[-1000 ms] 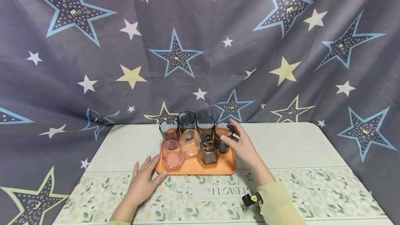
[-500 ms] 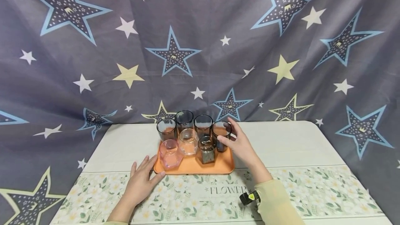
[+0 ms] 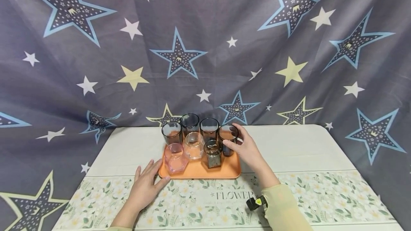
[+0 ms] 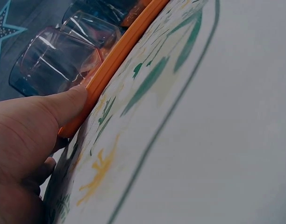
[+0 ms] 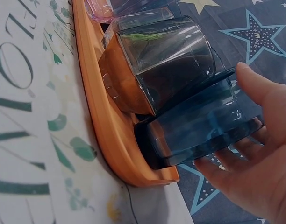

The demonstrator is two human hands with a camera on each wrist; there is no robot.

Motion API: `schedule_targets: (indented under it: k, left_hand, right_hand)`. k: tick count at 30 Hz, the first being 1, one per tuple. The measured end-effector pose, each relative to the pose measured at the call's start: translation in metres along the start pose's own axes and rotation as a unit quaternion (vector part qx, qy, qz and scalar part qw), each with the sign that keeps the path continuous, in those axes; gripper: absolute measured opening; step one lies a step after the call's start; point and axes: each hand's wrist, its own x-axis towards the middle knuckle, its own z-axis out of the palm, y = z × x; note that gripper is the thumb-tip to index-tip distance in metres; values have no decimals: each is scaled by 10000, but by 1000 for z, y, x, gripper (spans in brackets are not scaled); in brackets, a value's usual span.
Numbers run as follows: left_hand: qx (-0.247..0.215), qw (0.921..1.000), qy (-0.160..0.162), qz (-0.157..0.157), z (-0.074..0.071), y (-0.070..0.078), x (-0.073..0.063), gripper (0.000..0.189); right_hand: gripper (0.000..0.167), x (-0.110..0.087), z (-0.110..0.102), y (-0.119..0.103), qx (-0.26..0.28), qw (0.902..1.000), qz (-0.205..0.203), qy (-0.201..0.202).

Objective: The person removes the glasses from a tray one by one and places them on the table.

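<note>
An orange tray (image 3: 196, 174) bears several drinking glasses, all upright. My right hand (image 3: 248, 149) holds a dark tinted glass (image 3: 228, 147) at the tray's right end, thumb and fingers round its upper part; in the right wrist view this glass (image 5: 194, 126) looks blue and stands on the tray. My left hand (image 3: 146, 185) rests at the tray's front left corner, its thumb on the front edge and its fingers along the left side. Nearest it is a pink glass (image 3: 176, 159). A clear glass (image 3: 194, 147) and a smoky brown glass (image 3: 213, 156) stand further right.
Tall dark glasses (image 3: 189, 123) fill the tray's back row. Below lies a white tablecloth (image 3: 289, 149) with a flowered band. Close behind the table hangs a grey star-patterned curtain (image 3: 205, 70).
The whole view has shifted slightly with the head. Both hands keep their places, the right at the dark glass and the left at the tray's corner.
</note>
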Motion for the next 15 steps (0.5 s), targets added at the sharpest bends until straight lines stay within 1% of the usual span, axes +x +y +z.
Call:
schedule_targets:
  k: [7, 15]
  left_hand:
    - [-45, 10000, -8, -30, -2, 1, -1, 79]
    - [8, 10000, -42, -73, -3, 2, -1, 80]
  right_hand:
    - [82, 2, 0, 2, -133, 9999, 23, 53]
    - [77, 2, -4, 0, -85, 9998, 187, -77]
